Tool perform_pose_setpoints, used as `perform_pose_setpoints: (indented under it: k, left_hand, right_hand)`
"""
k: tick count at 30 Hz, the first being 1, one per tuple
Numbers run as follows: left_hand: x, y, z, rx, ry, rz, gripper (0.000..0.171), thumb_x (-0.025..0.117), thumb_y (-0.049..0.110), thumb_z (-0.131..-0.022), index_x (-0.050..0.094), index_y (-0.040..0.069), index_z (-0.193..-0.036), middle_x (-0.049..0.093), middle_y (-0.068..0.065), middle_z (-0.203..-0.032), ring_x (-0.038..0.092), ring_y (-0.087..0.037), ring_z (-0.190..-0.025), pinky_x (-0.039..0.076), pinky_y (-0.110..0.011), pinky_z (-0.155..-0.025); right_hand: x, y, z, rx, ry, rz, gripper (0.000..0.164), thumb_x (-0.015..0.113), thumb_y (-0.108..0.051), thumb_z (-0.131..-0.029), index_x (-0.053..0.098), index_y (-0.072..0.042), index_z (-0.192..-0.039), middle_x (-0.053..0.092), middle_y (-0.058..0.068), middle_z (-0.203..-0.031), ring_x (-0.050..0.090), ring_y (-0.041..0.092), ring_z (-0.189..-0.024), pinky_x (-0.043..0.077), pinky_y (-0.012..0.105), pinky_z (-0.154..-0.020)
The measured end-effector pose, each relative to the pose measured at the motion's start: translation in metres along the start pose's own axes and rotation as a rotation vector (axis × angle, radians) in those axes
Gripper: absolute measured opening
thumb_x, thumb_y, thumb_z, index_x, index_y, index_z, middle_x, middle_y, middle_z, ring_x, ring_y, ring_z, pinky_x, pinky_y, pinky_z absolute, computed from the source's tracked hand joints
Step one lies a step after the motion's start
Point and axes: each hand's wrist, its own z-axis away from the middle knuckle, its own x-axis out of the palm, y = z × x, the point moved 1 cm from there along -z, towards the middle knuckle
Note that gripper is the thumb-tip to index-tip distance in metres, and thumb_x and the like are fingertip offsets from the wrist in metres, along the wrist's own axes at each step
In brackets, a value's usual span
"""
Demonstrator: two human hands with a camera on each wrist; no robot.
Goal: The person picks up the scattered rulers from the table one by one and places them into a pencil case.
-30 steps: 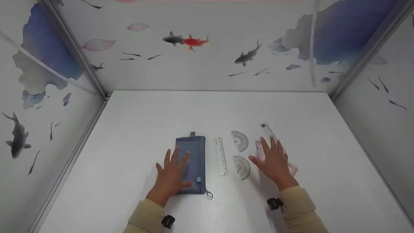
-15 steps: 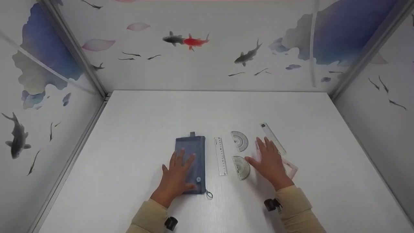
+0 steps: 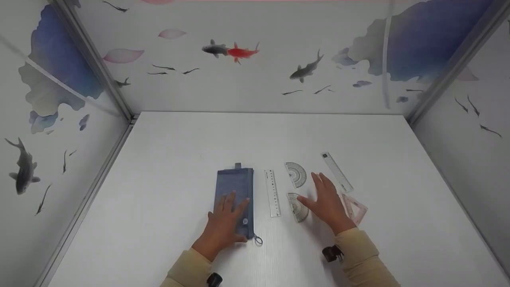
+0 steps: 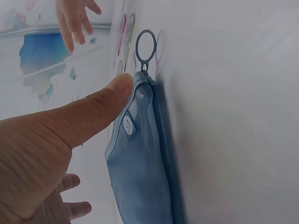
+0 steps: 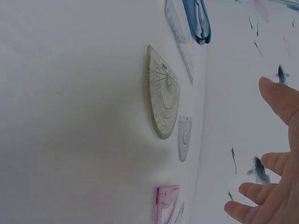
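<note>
A blue zip pouch (image 3: 233, 181) lies flat on the white table, with a ring pull (image 4: 138, 46) at its near end. My left hand (image 3: 222, 225) is spread over the pouch's lower half. In the left wrist view its thumb meets the zip edge beside the ring. My right hand (image 3: 330, 205) is raised over the table with its fingers apart, holding nothing. Its thumb overlaps the nearer clear protractor (image 5: 163, 100) in the head view. Partly covered by this hand is a pink set square (image 3: 361, 206).
A clear ruler (image 3: 272, 195) lies just right of the pouch. Another protractor (image 3: 301, 175) sits behind the nearer one, and a second ruler (image 3: 336, 171) slants at the right. White panels with painted fish (image 3: 243, 52) enclose the table's back and sides.
My left hand has slid toward me and to the right over the pouch. My right hand has shifted left, uncovering the slanted ruler and more of the set square.
</note>
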Motion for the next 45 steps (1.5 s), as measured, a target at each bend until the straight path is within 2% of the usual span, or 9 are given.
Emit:
perform_pose_setpoints:
  k: [10, 21, 30, 40, 45]
  left_hand:
    - [0.007, 0.005, -0.001, -0.005, -0.068, 0.023, 0.103, 0.091, 0.036, -0.059, 0.04, 0.024, -0.147, 0.021, -0.02, -0.156, 0.023, -0.048, -0.14, 0.04, -0.075, -0.084]
    - [0.012, 0.005, -0.003, -0.024, -0.141, 0.051, 0.094, 0.09, 0.024, -0.064, 0.043, 0.028, -0.146, 0.023, -0.019, -0.155, 0.021, -0.046, -0.141, 0.041, -0.073, -0.085]
    - [0.012, 0.005, -0.004, -0.01, -0.146, 0.04, 0.088, 0.089, 0.019, -0.066, 0.047, 0.026, -0.143, 0.03, -0.024, -0.15, 0.028, -0.05, -0.136, 0.053, -0.058, -0.08]
    - [0.015, 0.006, -0.007, -0.015, -0.167, 0.033, 0.083, 0.088, 0.017, -0.068, 0.051, 0.03, -0.14, 0.031, -0.022, -0.15, 0.03, -0.048, -0.135, 0.053, -0.059, -0.077]
    - [0.014, 0.007, -0.005, -0.011, -0.154, 0.044, 0.078, 0.087, 0.017, -0.069, 0.053, 0.026, -0.138, 0.034, -0.022, -0.147, 0.033, -0.047, -0.133, 0.052, -0.061, -0.079]
  right_hand:
    - [0.009, 0.003, -0.003, 0.008, 0.001, -0.009, 0.09, 0.071, -0.045, -0.085, 0.025, -0.005, -0.151, 0.021, 0.023, -0.156, 0.018, 0.043, -0.143, 0.025, 0.058, -0.112]
    - [0.013, -0.002, -0.001, 0.034, -0.018, -0.022, 0.089, 0.074, -0.04, -0.084, 0.027, -0.004, -0.151, 0.021, 0.025, -0.155, 0.021, 0.044, -0.142, 0.024, 0.058, -0.112]
    - [0.013, -0.007, -0.001, 0.072, -0.068, -0.087, 0.089, 0.074, -0.037, -0.085, 0.024, -0.006, -0.152, 0.018, 0.022, -0.157, 0.014, 0.04, -0.145, 0.017, 0.055, -0.116]
    - [0.016, -0.007, 0.0, 0.061, -0.065, -0.105, 0.088, 0.075, -0.036, -0.084, 0.026, -0.005, -0.151, 0.022, 0.022, -0.156, 0.018, 0.039, -0.144, 0.019, 0.054, -0.116]
    - [0.017, -0.007, 0.001, 0.051, -0.058, -0.118, 0.086, 0.076, -0.032, -0.084, 0.028, -0.003, -0.15, 0.026, 0.023, -0.154, 0.021, 0.04, -0.143, 0.021, 0.054, -0.115]
